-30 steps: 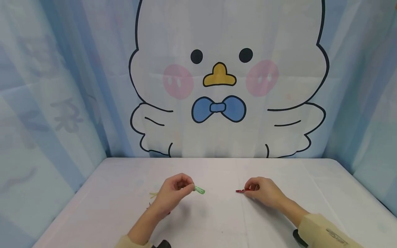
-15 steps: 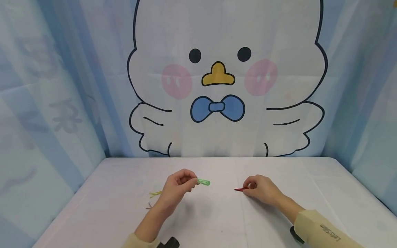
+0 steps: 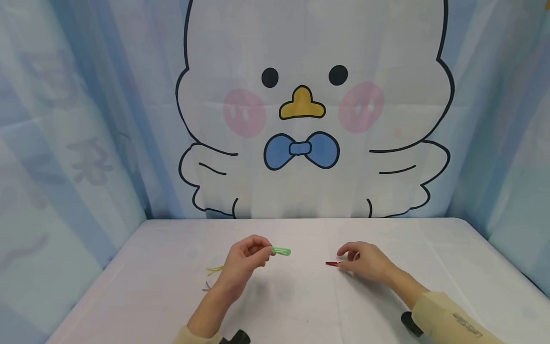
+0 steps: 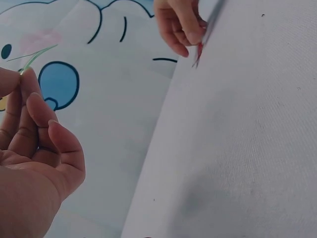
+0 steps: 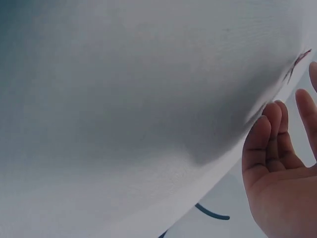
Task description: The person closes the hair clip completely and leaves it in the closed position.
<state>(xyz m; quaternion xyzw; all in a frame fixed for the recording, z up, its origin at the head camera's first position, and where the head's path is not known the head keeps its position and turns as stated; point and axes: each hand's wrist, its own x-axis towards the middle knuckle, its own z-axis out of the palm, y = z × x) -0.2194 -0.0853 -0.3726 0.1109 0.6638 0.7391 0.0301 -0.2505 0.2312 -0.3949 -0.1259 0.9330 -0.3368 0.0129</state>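
Observation:
My left hand (image 3: 247, 260) pinches a green snap hair clip (image 3: 281, 251) between thumb and forefinger, held above the table. In the left wrist view the green hair clip (image 4: 37, 57) shows edge-on as a thin curved strip, the other fingers curling loosely below it. A red hair clip (image 3: 332, 263) lies on the table at the fingertips of my right hand (image 3: 367, 260), whose thumb and forefinger stand apart. From the right wrist the red hair clip (image 5: 298, 64) appears beyond the fingers, its two prongs spread.
Yellow hair clips (image 3: 215, 270) lie left of my left forearm, with a darker clip (image 3: 207, 286) nearer me, partly hidden by the arm. The white-covered table (image 3: 129, 286) ends at a curtain (image 3: 301, 191) printed with a cartoon bird.
My left hand has moved up and slightly right with the green hair clip, then stays still. The right thumb and forefinger have parted, letting go of the red hair clip.

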